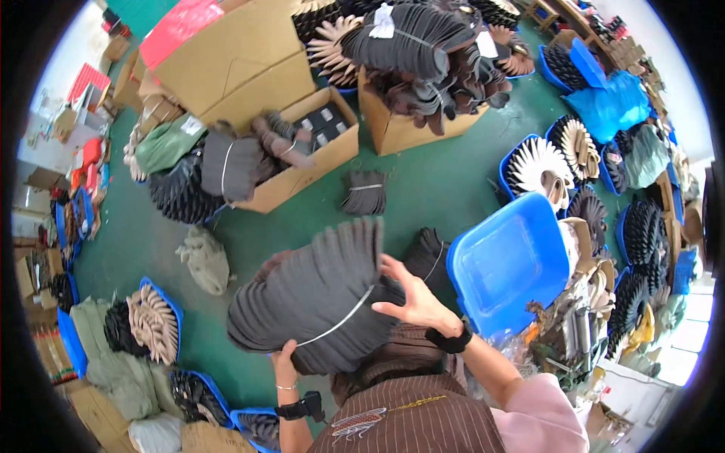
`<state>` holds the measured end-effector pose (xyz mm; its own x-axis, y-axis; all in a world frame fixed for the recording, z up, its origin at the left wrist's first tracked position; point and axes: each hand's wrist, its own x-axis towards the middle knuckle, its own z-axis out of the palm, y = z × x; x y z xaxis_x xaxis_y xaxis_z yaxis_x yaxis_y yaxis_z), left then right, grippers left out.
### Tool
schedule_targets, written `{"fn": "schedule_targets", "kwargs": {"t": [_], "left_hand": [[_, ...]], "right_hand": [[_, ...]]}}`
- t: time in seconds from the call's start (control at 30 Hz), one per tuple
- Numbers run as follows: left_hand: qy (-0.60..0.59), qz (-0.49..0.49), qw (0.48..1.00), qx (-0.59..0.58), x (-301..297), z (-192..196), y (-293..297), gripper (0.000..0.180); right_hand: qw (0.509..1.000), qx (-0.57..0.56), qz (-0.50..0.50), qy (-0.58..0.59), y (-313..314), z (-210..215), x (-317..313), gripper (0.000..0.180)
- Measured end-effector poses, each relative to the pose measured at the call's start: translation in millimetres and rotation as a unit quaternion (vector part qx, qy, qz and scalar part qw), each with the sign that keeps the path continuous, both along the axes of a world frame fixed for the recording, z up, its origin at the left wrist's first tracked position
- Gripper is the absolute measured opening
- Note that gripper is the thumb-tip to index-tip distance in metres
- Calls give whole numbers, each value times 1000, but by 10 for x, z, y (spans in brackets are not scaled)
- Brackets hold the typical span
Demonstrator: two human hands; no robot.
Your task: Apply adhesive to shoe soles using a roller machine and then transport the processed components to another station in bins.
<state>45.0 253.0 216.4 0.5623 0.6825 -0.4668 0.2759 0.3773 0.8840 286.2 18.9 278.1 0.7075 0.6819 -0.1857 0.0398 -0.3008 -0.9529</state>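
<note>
A thick bundle of dark grey fabric pieces (310, 291), layered like a fan and tied round with a white strap, is held up in front of me, tilted. My left hand (285, 368) grips its lower edge from beneath, near the strap; some fingers are hidden under it. At the bundle's right end is my right hand (415, 300), its thumb and fingers spread wide around that end. Behind it on the green floor lies another dark tied bundle (428, 257). Farther off sits a smaller strapped bundle (365, 192).
An empty blue bin (513, 260) stands to my right. Ahead are an open carton (306, 172) with dark bundles and a carton (419, 134) piled high with more. Blue bins of fanned pieces (538, 170) line the right. A greenish sack (204, 260) lies left.
</note>
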Motion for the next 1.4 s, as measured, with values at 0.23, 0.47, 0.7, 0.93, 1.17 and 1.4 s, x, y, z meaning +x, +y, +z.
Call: {"fn": "schedule_targets", "kwargs": {"t": [0.23, 0.47, 0.7, 0.93, 1.17, 1.4], "left_hand": [[5, 30, 983, -183, 1451, -125, 759, 71], [-39, -34, 977, -207, 3365, 55, 1578, 71], [-47, -89, 962, -253, 4881, -798, 2415, 81], [142, -211, 964, -83, 5669, -1206, 2028, 71], [145, -280, 948, -33, 6191, -903, 972, 70], [148, -388, 907, 74, 7334, -329, -552, 90]], "right_hand": [[993, 29, -60, -100, 509, 267, 1222, 38], [961, -57, -266, -58, 422, 280, 1846, 33], [927, -107, -360, -21, 212, 183, 1943, 31], [924, -131, -359, 10, -50, 30, 2271, 32], [950, -109, -292, -9, -570, -352, 3153, 33], [955, -105, -273, 37, -1450, -757, 4336, 36]]}}
